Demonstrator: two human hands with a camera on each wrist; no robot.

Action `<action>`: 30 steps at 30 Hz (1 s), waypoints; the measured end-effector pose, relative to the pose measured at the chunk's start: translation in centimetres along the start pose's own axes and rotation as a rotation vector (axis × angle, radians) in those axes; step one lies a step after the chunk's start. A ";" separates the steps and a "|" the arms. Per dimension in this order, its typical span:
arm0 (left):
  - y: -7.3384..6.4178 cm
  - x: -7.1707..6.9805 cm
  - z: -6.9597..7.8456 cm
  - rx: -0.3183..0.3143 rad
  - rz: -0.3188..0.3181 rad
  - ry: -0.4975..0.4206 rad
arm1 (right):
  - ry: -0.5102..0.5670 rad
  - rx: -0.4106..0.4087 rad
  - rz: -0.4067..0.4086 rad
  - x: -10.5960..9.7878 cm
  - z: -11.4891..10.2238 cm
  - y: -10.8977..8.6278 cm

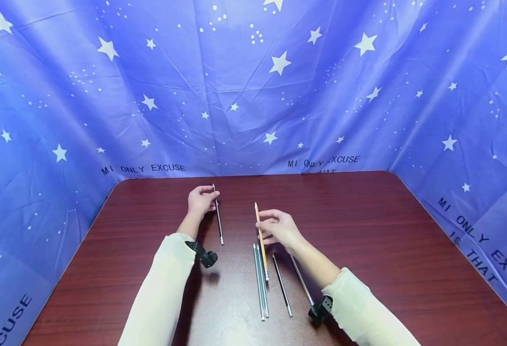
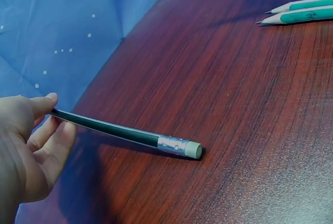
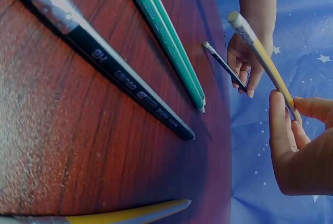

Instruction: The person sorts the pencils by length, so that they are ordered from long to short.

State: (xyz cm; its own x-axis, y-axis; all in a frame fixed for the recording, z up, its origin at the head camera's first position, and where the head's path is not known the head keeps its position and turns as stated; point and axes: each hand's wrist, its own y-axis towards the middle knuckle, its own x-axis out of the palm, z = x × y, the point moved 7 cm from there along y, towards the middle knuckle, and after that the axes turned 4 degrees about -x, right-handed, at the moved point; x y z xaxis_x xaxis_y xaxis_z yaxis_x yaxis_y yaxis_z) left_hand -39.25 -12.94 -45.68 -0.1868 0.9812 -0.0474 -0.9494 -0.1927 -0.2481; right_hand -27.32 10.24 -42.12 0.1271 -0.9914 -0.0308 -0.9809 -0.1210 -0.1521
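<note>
My left hand [image 1: 201, 200] pinches a black pencil [image 1: 218, 218] between thumb and fingers, near its pointed end. That pencil's white eraser end angles down toward me, close above the table, as the left wrist view shows. A yellow pencil [image 1: 260, 235] is pinched by my right hand [image 1: 280, 228], its tip pointing away from me and its eraser end over two green pencils [image 1: 258, 293]. The green pair lies side by side on the table. To their right lies another black pencil [image 3: 127, 81], marked HB. Near my right forearm rests a second yellow pencil [image 3: 130, 215], partly hidden in the head view.
A dark red-brown wooden table [image 1: 357, 226] with rounded far corners carries everything. Blue cloth [image 1: 236, 96] printed with stars and lettering hangs along its back and sides. Black wrist cameras are strapped over both pale sleeves [image 1: 160, 288].
</note>
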 end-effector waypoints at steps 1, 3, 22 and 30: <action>0.0 0.0 -0.1 -0.009 -0.008 -0.006 | -0.003 -0.002 0.001 0.0 0.0 0.0; 0.0 0.1 -0.2 -0.022 -0.028 -0.012 | -0.012 -0.010 0.003 -0.1 -0.1 0.0; -0.1 1.0 -1.0 -0.016 -0.122 0.048 | -0.006 -0.011 0.004 -0.1 0.1 0.4; -0.1 1.0 -1.4 0.032 -0.066 0.081 | 0.004 -0.008 -0.006 -0.1 0.3 0.7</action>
State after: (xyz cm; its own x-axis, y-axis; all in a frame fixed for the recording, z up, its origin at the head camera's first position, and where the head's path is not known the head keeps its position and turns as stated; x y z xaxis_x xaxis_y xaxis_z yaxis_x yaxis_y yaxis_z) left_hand -38.97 -11.94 -47.08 -0.1033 0.9885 -0.1104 -0.9668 -0.1259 -0.2226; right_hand -27.99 10.26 -42.51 0.1324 -0.9909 -0.0257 -0.9813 -0.1274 -0.1441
